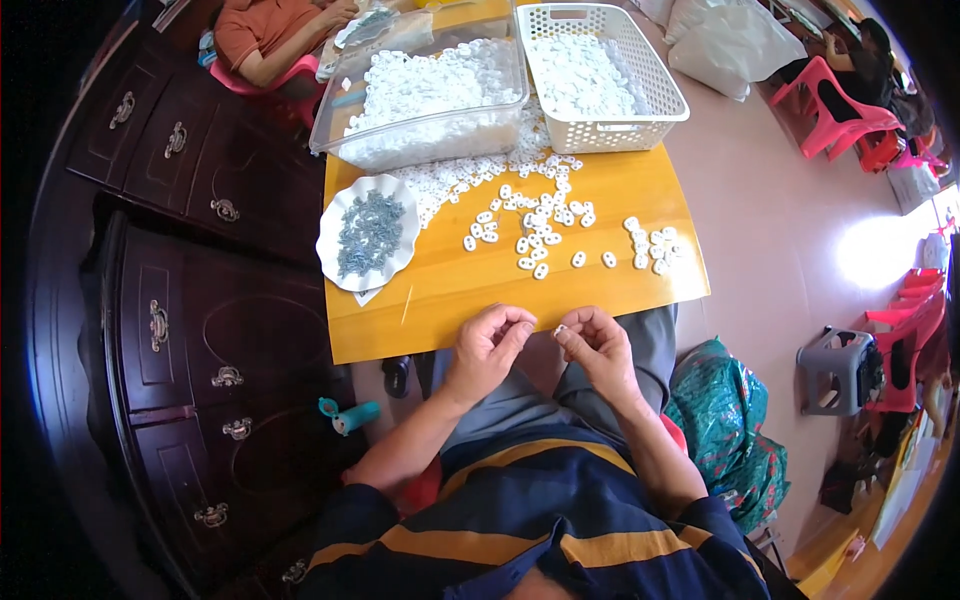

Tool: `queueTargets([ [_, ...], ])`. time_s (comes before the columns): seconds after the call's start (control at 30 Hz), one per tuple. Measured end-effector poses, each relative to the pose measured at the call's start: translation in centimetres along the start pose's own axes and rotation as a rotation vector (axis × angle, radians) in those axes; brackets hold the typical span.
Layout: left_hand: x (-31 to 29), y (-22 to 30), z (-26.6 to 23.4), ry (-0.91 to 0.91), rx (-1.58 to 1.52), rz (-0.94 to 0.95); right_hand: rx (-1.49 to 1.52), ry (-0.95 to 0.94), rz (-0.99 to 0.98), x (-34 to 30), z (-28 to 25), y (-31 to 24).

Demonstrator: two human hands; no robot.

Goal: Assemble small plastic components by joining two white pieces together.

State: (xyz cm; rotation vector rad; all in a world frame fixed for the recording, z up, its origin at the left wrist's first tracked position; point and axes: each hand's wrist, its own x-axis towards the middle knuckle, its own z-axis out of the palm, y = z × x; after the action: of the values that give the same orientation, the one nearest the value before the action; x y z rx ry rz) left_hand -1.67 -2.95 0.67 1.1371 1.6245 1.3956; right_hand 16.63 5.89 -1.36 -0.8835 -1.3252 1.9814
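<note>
My right hand [597, 352] pinches a small white piece [559, 330] between thumb and forefinger, just off the table's near edge. Close beside it, my left hand [492, 350] has thumb and forefinger pressed together; whatever is between them is too small to make out. Beyond my hands lie loose white oval plastic pieces with two dark holes [540, 240], several single and many heaped. A second small cluster of white pieces [655, 246] sits to the right. At the left, a white scalloped dish [327, 245] holds a pile of thin blue-grey pieces [370, 232].
A clear plastic bin [430, 150] and a white perforated basket [615, 136], both full of white pieces, stand at the far side. A thin stick [407, 304] lies near the dish. Dark drawers [160, 330] flank the left; a green bag [725, 420] stands right. Another person [270, 40] sits far left.
</note>
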Motion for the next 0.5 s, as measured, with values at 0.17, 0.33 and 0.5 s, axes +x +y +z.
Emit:
queueTargets([
  [0.17, -0.2, 0.0, 1.4, -0.112, -0.267, -0.233, 0.071, 0.005, 0.03, -1.1, -0.3, 1.0],
  [0.33, -0.5, 0.1, 2.6, -0.17, -0.302, -0.263, 0.123, 0.017, 0.021, -1.8, -0.6, 1.0],
  [0.5, -0.7, -0.4, 3.0, -0.202, -0.283, -0.263, 0.177, 0.002, 0.062, -2.3, -0.6, 0.2],
])
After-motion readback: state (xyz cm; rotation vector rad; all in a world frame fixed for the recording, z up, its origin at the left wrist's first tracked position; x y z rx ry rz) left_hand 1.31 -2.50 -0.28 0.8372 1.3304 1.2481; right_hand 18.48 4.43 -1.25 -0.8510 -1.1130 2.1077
